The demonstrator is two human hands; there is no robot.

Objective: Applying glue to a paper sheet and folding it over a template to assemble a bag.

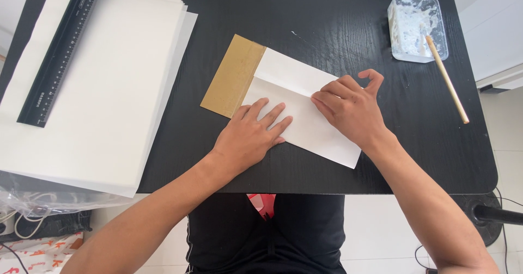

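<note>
Nearest the table edge, the left hand (250, 138) lies flat, fingers spread, pinning the folded white sheet (308, 110) to the black table (338, 29). Just past it the right hand (351, 108) presses fingertips along the crease, gripping nothing. The brown card (231, 77) pokes out beneath the paper. If that flat palm lifts, I'd say the paper slides and the fold skews. Further off, the paste tub (417, 26) with its stick (447, 80), and the ruler (60, 50) on the paper stack (109, 89).
</note>
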